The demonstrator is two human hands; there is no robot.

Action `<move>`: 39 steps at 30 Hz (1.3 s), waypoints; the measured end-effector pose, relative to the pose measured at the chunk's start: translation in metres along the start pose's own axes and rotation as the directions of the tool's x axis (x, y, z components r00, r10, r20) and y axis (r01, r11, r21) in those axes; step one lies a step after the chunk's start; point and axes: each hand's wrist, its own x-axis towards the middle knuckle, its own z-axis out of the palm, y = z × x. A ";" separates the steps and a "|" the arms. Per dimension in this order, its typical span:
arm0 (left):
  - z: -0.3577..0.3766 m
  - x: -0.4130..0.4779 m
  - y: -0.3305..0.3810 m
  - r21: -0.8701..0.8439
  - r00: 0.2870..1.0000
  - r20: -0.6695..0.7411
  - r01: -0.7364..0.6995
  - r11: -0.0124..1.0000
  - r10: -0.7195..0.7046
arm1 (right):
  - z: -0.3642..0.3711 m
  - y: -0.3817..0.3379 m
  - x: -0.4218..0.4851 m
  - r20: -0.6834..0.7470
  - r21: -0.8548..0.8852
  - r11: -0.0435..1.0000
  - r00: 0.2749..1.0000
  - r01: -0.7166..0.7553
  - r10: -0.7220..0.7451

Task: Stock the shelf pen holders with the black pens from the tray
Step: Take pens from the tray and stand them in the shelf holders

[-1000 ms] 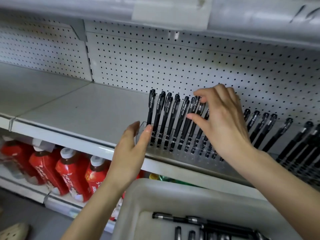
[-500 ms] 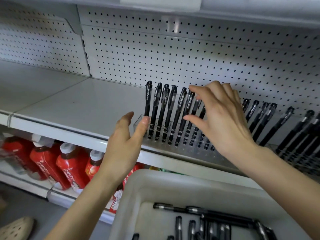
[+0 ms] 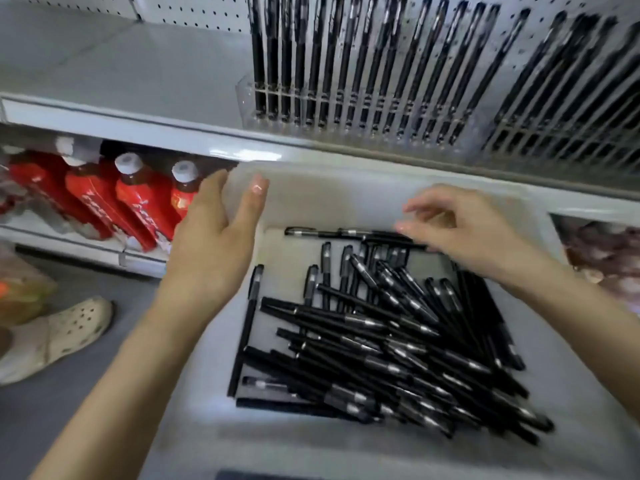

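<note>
- Left hand [image 3: 214,244] is up over the tray's left rim, fingers [image 3: 216,192] straight and spread wide from the thumb. I see nothing in it, and I can't tell whether it touches the rim.
- Right hand [image 3: 481,233] hovers over the far end of the tray [image 3: 311,199]. Its fingers [image 3: 417,208] are loosely curled with a narrow gap to the thumb, and nothing looks gripped. It's blurry there, so I can't tell if the fingertips touch what lies beneath.
- Just under those fingertips a crosswise pen [image 3: 329,233] lies along the tray's far wall.
- The black pens [image 3: 398,341] lie in a big criss-crossed pile across the tray's middle and right.
- A lone pen [image 3: 247,327] lies along the left wall, at the edge of the heap.
- Above the tray, a clear pen holder [image 3: 346,116] sits at the front of the shelf [image 3: 121,74], packed with standing pens [image 3: 346,46], upright to slightly leaning.
- A second holder [image 3: 554,140] sits just beside it on the right, also filled, with its pens tilted rightward.
- Red bottles [image 3: 104,202] with white caps stand on the lower shelf, the nearest partly hidden behind the left hand.
- A pale clog [image 3: 59,334] rests on the grey floor [image 3: 86,410], lower left.
</note>
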 end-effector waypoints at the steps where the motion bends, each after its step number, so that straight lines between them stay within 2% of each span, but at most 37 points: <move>1: 0.001 -0.003 0.001 0.016 1.000 -0.006 0.003 1.000 -0.003 | 0.002 0.010 -0.006 0.030 -0.004 0.999 0.998 -0.049 0.049; 5: 0.008 -0.008 0.004 0.107 0.999 -0.038 0.003 0.994 0.001 | 0.009 0.023 -0.024 0.163 -0.130 0.975 0.966 -0.179 0.200; 10: 0.012 -0.007 0.007 0.086 0.999 -0.053 -0.002 0.996 0.006 | 0.018 0.027 -0.029 0.192 -0.254 0.951 0.954 -0.177 0.229; 21: 0.015 -0.007 0.006 0.090 0.998 -0.055 -0.002 0.996 0.007 | 0.012 0.030 -0.029 0.277 -0.003 0.942 0.905 -0.335 0.323; 26: 0.013 -0.006 0.005 0.046 0.999 -0.051 0.010 0.999 -0.008 | 0.005 0.029 -0.028 0.287 0.060 0.938 0.906 -0.342 0.312; 30: 0.010 -0.004 0.012 -0.048 0.998 -0.041 0.047 0.998 -0.049 | -0.008 0.014 -0.026 0.207 0.079 0.970 0.956 -0.230 0.210; 34: 0.008 0.002 0.020 -0.109 0.993 -0.017 0.113 0.988 -0.115 | -0.027 -0.023 -0.016 0.126 0.152 0.988 0.992 -0.030 0.010; 39: -0.006 0.035 0.030 -0.075 0.993 -0.077 0.078 0.994 -0.084 | -0.047 -0.077 0.012 -0.022 0.209 0.945 0.968 0.250 -0.251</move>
